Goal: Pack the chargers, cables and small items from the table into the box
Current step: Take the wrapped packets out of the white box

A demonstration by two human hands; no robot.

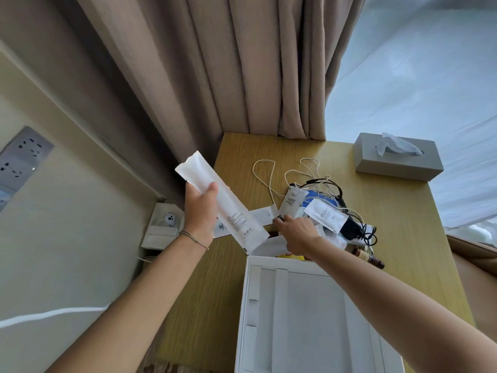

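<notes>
Holding a long white sachet (221,200) in your left hand (200,214), thumb pinched over its front, you kept it lifted at 10 o'clock off the pile, likely so the other hand could gather more first. Your right hand (295,232) reached into the heap of sachets and cables (322,189) at 12 o'clock on the table (390,211), fingertips at a small dark item; whether it gripped anything, I cannot tell. At 6 o'clock the open white box (309,319) sat just beside the pile, close enough for short drops.
</notes>
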